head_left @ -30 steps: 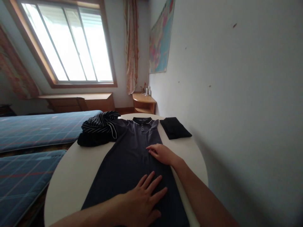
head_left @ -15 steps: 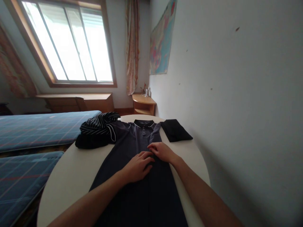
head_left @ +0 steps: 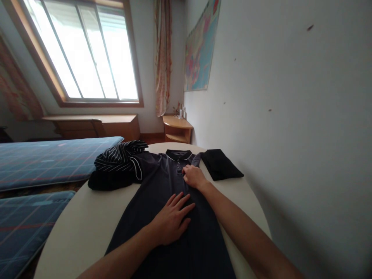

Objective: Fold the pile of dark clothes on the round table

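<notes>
A dark grey polo shirt (head_left: 151,197) with a black, white-edged collar lies spread out, collar at the far end. My left hand (head_left: 171,219) rests flat on the middle of its front, fingers spread. Farther up, beside the button placket, my right hand (head_left: 194,176) has its fingers curled together on the shirt's cloth, near the sleeve on the right. The fingertips are partly hidden, but they seem to grip the fabric. Just beyond this hand on the right is a folded black cloth (head_left: 222,164).
A white round table (head_left: 78,224) carries everything. At its left edge sits a heap of black-and-white striped clothing (head_left: 120,157). Beds with blue checked mattresses (head_left: 58,159) stand to the left. A white wall (head_left: 290,155) rises close on the right.
My right hand has moved up the shirt toward the collar. My left hand has come slightly nearer to me and its fingers have spread out flat; the hands are now apart.
</notes>
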A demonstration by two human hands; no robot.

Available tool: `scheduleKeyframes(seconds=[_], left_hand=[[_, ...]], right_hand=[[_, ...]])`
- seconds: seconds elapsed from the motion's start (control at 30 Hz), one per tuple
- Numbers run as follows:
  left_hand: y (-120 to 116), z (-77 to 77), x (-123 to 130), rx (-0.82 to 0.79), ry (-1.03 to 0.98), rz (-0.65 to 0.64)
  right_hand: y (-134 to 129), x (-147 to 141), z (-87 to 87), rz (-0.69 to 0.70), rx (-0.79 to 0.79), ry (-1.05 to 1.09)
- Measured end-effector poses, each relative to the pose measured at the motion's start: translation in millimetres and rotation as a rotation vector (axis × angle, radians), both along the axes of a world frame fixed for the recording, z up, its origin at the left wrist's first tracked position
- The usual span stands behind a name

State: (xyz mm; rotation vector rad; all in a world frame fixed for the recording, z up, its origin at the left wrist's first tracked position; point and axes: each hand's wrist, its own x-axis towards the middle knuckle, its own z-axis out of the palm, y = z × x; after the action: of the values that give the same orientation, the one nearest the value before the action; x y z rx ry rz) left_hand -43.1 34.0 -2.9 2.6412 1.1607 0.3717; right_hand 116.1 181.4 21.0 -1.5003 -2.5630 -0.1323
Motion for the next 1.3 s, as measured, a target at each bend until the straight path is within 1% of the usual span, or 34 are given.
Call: scheduleKeyframes(seconds=[0.13, 0.27, 0.4, 0.47, 0.53, 0.63, 0.73, 0.83, 1.0, 1.17, 1.23, 1.3], left_hand=[[0.6, 0.2, 0.1, -0.030, 0.015, 0.006], [0.2, 2.2, 1.5, -0.035, 0.034, 0.016], [-0.6, 3.2, 2.2, -0.025, 0.049, 0.017], [-0.7, 1.8, 1.7, -0.021, 0.049, 0.010], [-0.7, -0.3, 0.9, -0.013, 0.040, -0.001], [-0.5, -2.2, -0.6, -0.010, 0.027, -0.011], [-0.2, -0.9, -1.6, -0.023, 0.014, -0.013], [0.4, 2.2, -1.7, -0.047, -0.001, -0.016], [3.4, 4.7, -0.1, -0.110, 0.039, -0.001], [11.0, -3.2, -0.5, -0.103, 0.064, -0.032], [14.2, -7.7, -1.1, -0.095, 0.073, -0.042], [16.6, -11.9, -1.5, -0.088, 0.082, -0.048]], right_hand=[[1.1, -1.2, -2.9, -0.001, 0.043, 0.029], [0.2, -1.5, -10.0, 0.043, 0.096, 0.122], [3.3, 0.8, -20.3, 0.078, 0.026, 0.180], [9.7, 4.3, -20.9, 0.055, 0.010, 0.219], [20.4, 9.9, -17.4, -0.003, 0.029, 0.248], [43.0, 22.5, -7.9, -0.127, 0.062, 0.243], [68.9, 38.1, 0.6, -0.258, 0.071, 0.176], [93.9, 52.7, 5.9, -0.325, 0.069, 0.102], [127.1, 69.2, 6.7, -0.324, 0.054, 0.035], [146.7, 75.9, 5.7, -0.260, 0.024, -0.011], [153.6, 75.6, 10.7, -0.238, 0.029, -0.011], [160.5, 72.9, 19.5, -0.213, 0.053, -0.003]])
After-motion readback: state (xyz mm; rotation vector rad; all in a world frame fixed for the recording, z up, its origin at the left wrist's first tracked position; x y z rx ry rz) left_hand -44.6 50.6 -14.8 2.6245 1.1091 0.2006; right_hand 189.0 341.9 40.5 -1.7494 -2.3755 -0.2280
